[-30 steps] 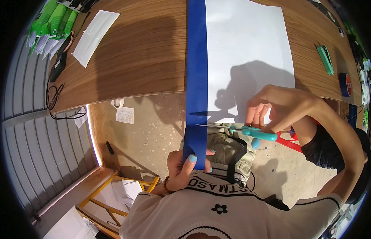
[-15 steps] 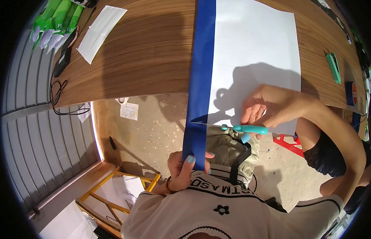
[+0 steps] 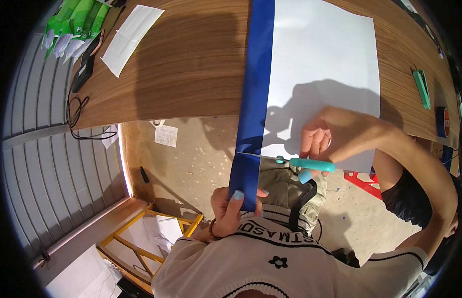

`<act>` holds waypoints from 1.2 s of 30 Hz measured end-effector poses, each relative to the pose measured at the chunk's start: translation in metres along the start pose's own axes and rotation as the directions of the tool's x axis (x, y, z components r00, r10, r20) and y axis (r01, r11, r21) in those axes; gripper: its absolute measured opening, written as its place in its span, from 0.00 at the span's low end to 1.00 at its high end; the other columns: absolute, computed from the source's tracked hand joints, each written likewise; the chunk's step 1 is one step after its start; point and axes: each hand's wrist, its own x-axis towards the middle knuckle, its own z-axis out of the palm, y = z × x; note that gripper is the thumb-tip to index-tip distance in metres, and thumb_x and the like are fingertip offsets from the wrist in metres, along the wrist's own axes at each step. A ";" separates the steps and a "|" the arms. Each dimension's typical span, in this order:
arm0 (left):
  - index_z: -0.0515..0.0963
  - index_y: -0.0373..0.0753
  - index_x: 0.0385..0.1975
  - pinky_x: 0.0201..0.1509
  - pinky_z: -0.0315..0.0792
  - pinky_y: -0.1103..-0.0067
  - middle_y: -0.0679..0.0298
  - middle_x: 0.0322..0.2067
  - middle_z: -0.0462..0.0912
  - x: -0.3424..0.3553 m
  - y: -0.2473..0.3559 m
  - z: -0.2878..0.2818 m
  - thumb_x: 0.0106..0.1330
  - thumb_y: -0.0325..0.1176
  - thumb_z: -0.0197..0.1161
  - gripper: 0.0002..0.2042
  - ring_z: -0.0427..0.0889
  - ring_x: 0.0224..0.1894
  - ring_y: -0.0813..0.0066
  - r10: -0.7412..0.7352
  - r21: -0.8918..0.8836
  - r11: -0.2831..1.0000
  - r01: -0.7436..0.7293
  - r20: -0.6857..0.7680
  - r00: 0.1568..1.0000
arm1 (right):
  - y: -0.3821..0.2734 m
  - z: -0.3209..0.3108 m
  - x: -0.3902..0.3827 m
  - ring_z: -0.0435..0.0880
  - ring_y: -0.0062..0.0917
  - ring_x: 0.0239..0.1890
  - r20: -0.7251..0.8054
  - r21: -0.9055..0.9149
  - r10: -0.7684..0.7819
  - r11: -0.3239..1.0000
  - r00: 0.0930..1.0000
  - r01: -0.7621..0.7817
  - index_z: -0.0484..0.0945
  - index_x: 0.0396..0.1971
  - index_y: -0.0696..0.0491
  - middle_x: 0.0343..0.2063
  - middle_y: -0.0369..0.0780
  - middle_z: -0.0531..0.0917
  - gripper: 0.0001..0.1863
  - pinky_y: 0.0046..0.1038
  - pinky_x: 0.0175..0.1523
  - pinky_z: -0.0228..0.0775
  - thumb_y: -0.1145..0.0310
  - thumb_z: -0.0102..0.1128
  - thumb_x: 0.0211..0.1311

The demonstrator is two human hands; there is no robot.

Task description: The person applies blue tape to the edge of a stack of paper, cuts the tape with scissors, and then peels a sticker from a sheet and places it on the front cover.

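Note:
A large white sheet [image 3: 325,49] lies on the table and hangs over its near edge. Along the sheet's left side runs a long blue strip [image 3: 254,74], whose lower end hangs toward my body. My left hand [image 3: 230,211] pinches that lower end, thumb in front and fingers behind. My right hand [image 3: 322,141] is closed on teal-handled scissors [image 3: 313,164]. Their thin blade points left and reaches across the blue strip, above my left hand. Whether the blades stand apart or together is hard to make out.
A teal stapler [image 3: 421,89] and a roll of tape [image 3: 442,121] lie on the table's right. Green packets [image 3: 82,20], a white paper [image 3: 131,39], a black device [image 3: 84,74] and a cable are at the left. A yellow frame [image 3: 126,243] stands below; a person sits at right.
The whole view has shifted slightly, with the table things a little further right. My hands keep the same hold on the scissors and the blue strip.

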 end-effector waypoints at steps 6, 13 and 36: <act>0.74 0.27 0.30 0.20 0.64 0.84 0.59 0.15 0.74 0.001 0.000 -0.009 0.65 0.38 0.40 0.19 0.72 0.15 0.78 0.068 0.041 0.996 -0.073 0.114 0.991 | -0.005 -0.009 -0.001 0.78 0.17 0.19 0.112 0.036 0.081 0.996 0.990 -0.086 0.78 0.26 0.58 0.19 0.38 0.80 0.14 0.16 0.26 0.66 0.68 0.66 0.38; 0.74 0.26 0.30 0.18 0.63 0.84 0.59 0.14 0.74 0.001 0.006 -0.004 0.65 0.37 0.40 0.19 0.72 0.15 0.78 0.018 0.063 0.998 -0.024 0.085 0.996 | -0.006 0.003 0.007 0.76 0.14 0.21 0.058 0.038 -0.026 0.999 0.998 0.024 0.78 0.26 0.60 0.19 0.38 0.80 0.13 0.16 0.27 0.65 0.68 0.66 0.40; 0.74 0.35 0.29 0.35 0.65 0.70 0.55 0.20 0.75 0.212 0.116 -0.122 0.55 0.41 0.58 0.13 0.73 0.25 0.59 0.621 0.827 -0.557 -0.076 0.475 0.623 | 0.147 -0.146 -0.088 0.79 0.35 0.27 -0.871 -0.491 -0.391 0.643 0.299 -0.588 0.76 0.26 0.61 0.22 0.51 0.77 0.07 0.27 0.32 0.69 0.78 0.54 0.43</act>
